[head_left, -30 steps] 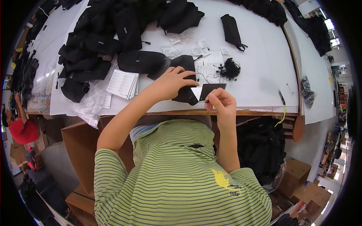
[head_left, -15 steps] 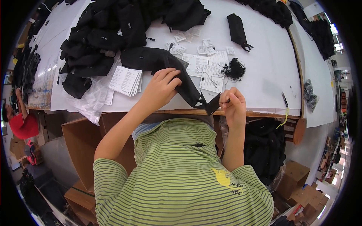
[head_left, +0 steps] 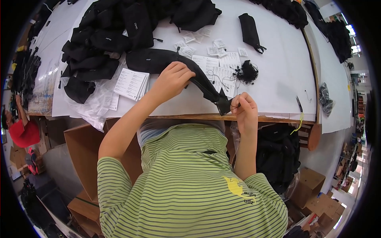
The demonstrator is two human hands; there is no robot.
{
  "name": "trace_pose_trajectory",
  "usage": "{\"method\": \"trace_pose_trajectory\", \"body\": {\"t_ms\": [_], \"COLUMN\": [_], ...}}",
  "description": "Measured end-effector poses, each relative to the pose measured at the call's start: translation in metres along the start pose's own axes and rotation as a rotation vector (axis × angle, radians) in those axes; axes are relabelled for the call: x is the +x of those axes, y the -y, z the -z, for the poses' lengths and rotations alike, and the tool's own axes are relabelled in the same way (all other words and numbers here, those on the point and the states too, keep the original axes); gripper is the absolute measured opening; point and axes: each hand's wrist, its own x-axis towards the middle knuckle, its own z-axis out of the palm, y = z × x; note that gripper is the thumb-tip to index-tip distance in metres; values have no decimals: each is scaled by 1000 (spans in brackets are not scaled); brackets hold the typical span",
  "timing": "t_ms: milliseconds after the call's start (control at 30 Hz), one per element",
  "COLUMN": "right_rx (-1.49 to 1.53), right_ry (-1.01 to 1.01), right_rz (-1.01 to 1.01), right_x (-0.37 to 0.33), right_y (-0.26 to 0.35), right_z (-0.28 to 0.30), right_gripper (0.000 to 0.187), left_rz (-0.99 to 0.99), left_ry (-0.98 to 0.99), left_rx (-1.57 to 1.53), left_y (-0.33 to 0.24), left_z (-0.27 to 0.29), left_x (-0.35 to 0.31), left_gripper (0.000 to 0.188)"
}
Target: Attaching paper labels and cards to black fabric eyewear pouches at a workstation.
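Observation:
A long black fabric pouch lies across the table and stretches toward its front edge. My left hand is closed on the pouch's upper edge, near its middle. Beside the pouch's near end hangs a dark, flat, angular piece; whether it is a tag or a flap I cannot tell. My right hand pinches a thin black cord next to that piece, thumb against fingers. Just beyond lie printed paper sheets and a tangled bunch of black cords.
Black pouches are heaped at the far left, by a stack of white leaflets and clear plastic. Small white packets, another pouch and snips lie on the table. Cardboard boxes stand below; a person in red is far left.
My left hand has shifted slightly up and away, lifting and straightening the pouch's near part. The dark flat piece has turned a little; my right hand stays nearly in place.

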Motion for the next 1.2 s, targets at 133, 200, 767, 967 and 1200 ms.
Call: {"method": "trace_pose_trajectory", "body": {"t_ms": [133,200,767,967,1200], "right_rx": [1,-19,-992,-1383,-1331], "right_ry": [-67,-63,-211,-89,-22], "right_rz": [11,6,510,422,333], "right_x": [-1,-2,-2,3,9], "right_y": [0,1,9,0,-14], "right_z": [2,2,-12,-29,-32], "right_gripper": [18,19,27,24,14], "left_rz": [-57,-105,13,60,348], "left_ry": [-19,26,224,467,755], "left_rx": [19,37,-79,-13,-191], "left_y": [7,9,-29,-59,-83], "left_z": [-8,-10,-1,9,29], "left_x": [9,11,10,-4,-6], "left_gripper": [34,34,20,26,23]}}
